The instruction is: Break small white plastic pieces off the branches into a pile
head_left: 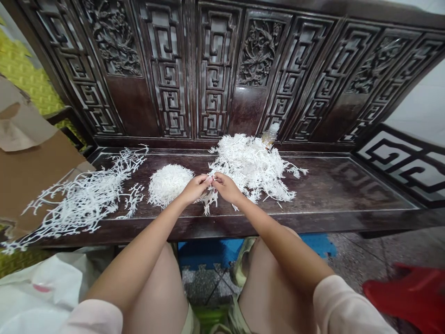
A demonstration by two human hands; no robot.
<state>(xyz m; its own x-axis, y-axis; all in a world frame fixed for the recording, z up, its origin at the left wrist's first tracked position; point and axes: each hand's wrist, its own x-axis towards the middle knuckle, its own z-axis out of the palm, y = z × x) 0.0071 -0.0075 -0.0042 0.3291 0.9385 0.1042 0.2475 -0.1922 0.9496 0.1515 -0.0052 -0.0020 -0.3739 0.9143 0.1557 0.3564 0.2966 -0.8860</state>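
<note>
My left hand (196, 188) and my right hand (225, 187) meet over the bench, fingertips pinched together on a white branched plastic-looking piece (210, 200). Part of it hangs below my fingers; the rest is hidden by them. Just left of my left hand is a rounded heap of small white pieces (170, 184). A larger pile of spiky white branched pieces (248, 162) spreads behind and to the right of my right hand. Farther left lie tangled, barer white stems (90, 199).
The dark wooden bench (333, 185) has a carved backrest (250, 106). A capped clear bottle (270, 133) stands behind the large pile. Brown cardboard (45, 167) leans at the left, above a white bag (45, 283). A red object (410, 292) lies low at the right.
</note>
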